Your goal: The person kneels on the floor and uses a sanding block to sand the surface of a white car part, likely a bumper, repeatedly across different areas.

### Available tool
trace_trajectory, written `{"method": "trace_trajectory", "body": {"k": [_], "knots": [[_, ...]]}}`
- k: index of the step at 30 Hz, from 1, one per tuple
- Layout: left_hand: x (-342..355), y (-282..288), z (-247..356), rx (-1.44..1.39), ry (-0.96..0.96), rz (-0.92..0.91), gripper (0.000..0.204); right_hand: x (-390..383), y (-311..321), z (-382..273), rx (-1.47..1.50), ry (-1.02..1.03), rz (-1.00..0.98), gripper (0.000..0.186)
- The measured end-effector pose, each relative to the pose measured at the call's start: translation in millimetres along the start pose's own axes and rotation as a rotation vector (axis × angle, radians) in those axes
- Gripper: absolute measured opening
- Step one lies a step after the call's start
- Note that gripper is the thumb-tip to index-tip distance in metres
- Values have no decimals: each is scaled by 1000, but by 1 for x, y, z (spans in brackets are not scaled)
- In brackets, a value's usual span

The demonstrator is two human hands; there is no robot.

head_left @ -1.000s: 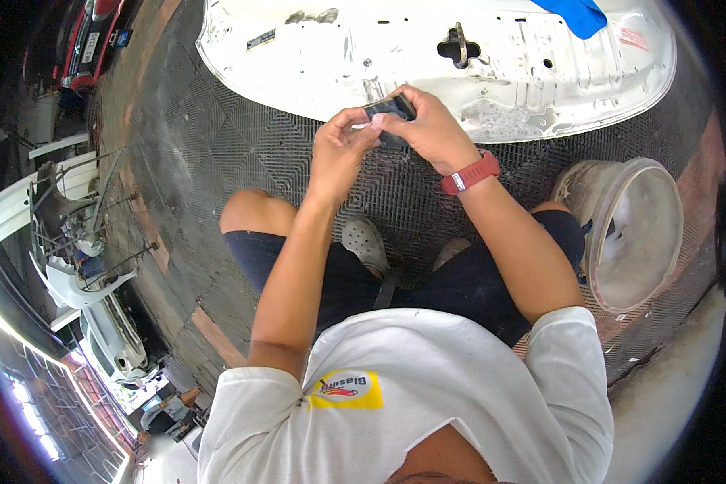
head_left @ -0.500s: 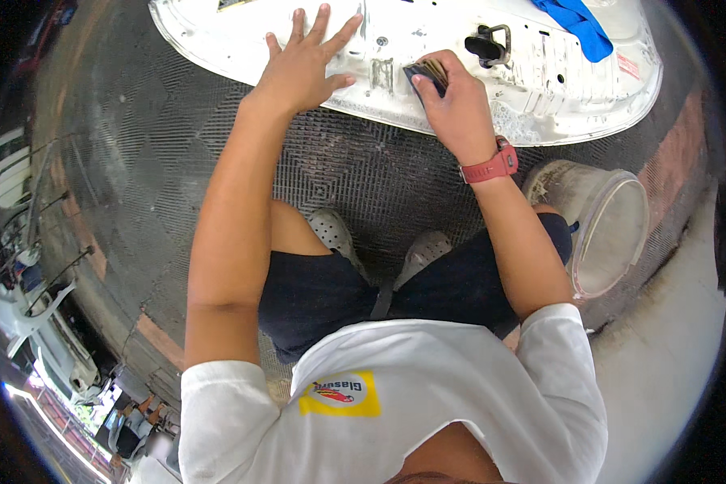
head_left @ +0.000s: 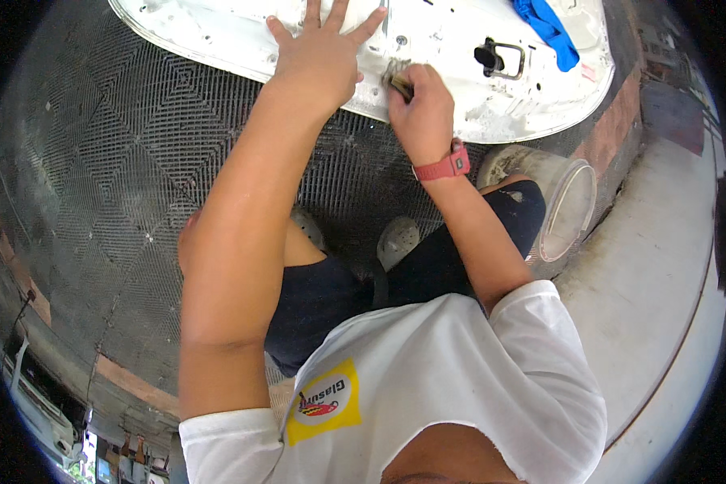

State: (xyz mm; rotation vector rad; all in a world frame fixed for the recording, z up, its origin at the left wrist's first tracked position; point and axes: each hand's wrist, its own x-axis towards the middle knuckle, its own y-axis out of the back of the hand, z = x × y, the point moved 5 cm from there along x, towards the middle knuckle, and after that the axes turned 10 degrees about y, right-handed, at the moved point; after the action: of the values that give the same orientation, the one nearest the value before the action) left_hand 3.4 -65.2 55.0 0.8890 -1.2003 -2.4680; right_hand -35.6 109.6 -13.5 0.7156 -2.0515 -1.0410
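Note:
A white car body panel [head_left: 480, 109] with cut-outs and scuffed grey patches lies in front of me. My left hand [head_left: 319, 64] rests flat on it with the fingers spread, some tips cut off by the upper edge of the picture. To its right, my right hand [head_left: 425, 109] pinches a dark, folded pad with tan layers, seemingly sandpaper [head_left: 398, 85]. The pad sits against a worn patch near the panel's close edge. A red watch [head_left: 444, 167] circles my right wrist.
On the panel's far right part lies a blue cloth [head_left: 550, 34], beyond a black-rimmed opening [head_left: 488, 58]. A grimy pale bucket [head_left: 569, 211] is beside my right knee. Black ribbed matting [head_left: 137, 153] covers the floor. A pale ledge [head_left: 641, 266] runs along the right.
My right hand has slid the sandpaper leftward along the panel, closer to my left hand. My left hand stays spread at about the same spot. The whole view has turned somewhat.

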Motion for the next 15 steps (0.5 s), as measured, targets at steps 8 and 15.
{"method": "trace_trajectory", "body": {"k": [8, 15], "knots": [[18, -71, -50, 525, -164, 387, 98, 0, 2, -8, 4, -34, 2, 24], [19, -57, -42, 426, -118, 192, 101, 33, 14, 17, 6, -208, 243, 28]]}}
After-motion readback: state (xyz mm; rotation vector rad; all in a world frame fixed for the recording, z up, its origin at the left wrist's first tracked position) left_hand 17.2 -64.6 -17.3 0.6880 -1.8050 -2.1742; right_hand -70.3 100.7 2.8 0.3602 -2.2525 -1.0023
